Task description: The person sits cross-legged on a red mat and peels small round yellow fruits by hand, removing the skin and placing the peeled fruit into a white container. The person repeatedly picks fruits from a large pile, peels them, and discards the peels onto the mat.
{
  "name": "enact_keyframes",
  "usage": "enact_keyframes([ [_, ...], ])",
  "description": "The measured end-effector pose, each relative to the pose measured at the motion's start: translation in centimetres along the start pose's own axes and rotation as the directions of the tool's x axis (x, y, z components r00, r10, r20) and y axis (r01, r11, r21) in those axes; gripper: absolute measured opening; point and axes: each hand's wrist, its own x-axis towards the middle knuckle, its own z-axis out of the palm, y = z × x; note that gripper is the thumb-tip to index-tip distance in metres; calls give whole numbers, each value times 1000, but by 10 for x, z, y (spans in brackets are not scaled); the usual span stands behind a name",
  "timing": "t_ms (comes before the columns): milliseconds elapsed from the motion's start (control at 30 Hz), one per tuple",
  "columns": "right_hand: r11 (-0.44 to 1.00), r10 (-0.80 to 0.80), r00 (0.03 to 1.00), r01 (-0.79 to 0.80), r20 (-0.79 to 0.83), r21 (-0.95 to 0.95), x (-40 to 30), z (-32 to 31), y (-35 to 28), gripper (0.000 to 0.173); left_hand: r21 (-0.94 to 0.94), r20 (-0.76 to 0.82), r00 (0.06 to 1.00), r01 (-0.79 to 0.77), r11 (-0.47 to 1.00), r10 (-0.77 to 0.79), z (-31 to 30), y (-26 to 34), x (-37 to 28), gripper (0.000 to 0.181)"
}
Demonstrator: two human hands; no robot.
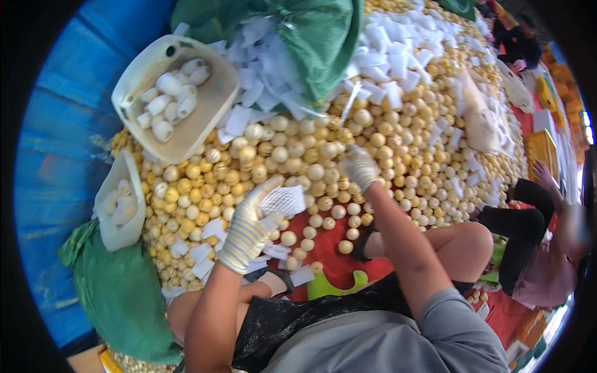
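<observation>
My left hand (252,224), in a white glove with blue and yellow stripes, holds a white foam net sleeve (283,201) between thumb and fingers. The sleeve looks flat, and I cannot see a fruit inside it. My right hand (361,167), gloved alike, is over the heap of round pale-yellow fruits (316,172) farther out. Its fingertips are blurred among the fruits, so a grip on one cannot be made out. Some fruits carry dark stripes. Loose foam sleeves (201,252) lie near my left forearm.
A white plastic tub (212,112) of sleeved fruits stands at upper left, a smaller tub (133,233) below it. Green sacks (322,51) (116,298) flank them, by a blue wall (60,163). A seated person (545,275) is at right, on red sheeting (506,321).
</observation>
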Motion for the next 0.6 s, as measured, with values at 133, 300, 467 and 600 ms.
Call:
enact_keyframes([
  [133, 933, 14, 962, 85, 272, -350, 20, 9, 42, 40, 29, -29, 1000, -1, 1000, 2, -2, 3, 2, 64],
  [300, 883, 56, 930, 124, 364, -452, 35, 12, 38, 47, -47, -87, 996, -23, 999, 19, -4, 3, 0, 66],
  [467, 999, 42, 992, -40, 122, -17, 30, -14, 50, 54, -32, -62, 975, -217, 976, 215, -13, 2, 8, 73],
  [600, 629, -178, 880, -242, 440, 739, -16, -83, -56, 59, -64, -159, 941, -313, 948, 300, -18, 6, 4, 76],
])
